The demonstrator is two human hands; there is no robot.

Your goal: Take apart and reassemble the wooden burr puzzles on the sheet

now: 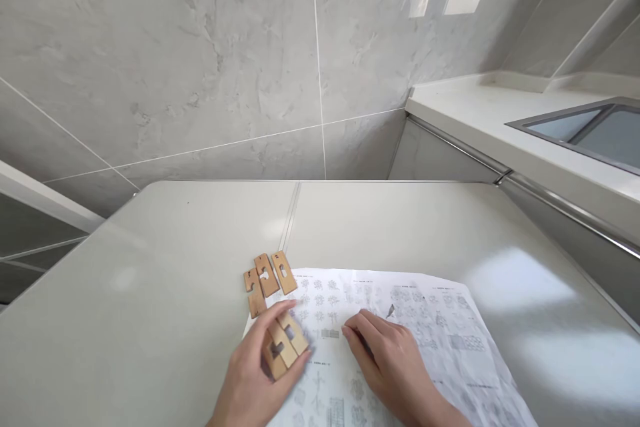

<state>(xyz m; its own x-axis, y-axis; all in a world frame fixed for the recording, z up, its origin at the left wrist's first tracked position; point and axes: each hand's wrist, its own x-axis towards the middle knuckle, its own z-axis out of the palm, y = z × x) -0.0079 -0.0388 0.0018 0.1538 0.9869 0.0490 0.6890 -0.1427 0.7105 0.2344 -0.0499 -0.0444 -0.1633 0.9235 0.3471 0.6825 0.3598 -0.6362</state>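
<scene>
My left hand [263,360] is curled around a group of flat, light wooden puzzle pieces [286,347] with cut-out notches, held side by side over the paper's left edge. Just beyond the fingers lie several darker wooden pieces, among them one marked 1 [266,275], one marked 2 [284,273] and one marked 3 [251,280]. My right hand [387,357] rests on the printed sheet [350,307], fingers bent and pressed together; whatever they hold, if anything, is hidden. A small dark pointed shape [391,310] shows on the sheet beside the knuckles.
The sheet is creased and covered in small diagrams. It lies on a pale glossy table [175,293] with a seam [290,213] across it. A grey tiled wall [200,67] stands behind. To the right is a white counter [465,103] with an inset sink-like frame [590,127].
</scene>
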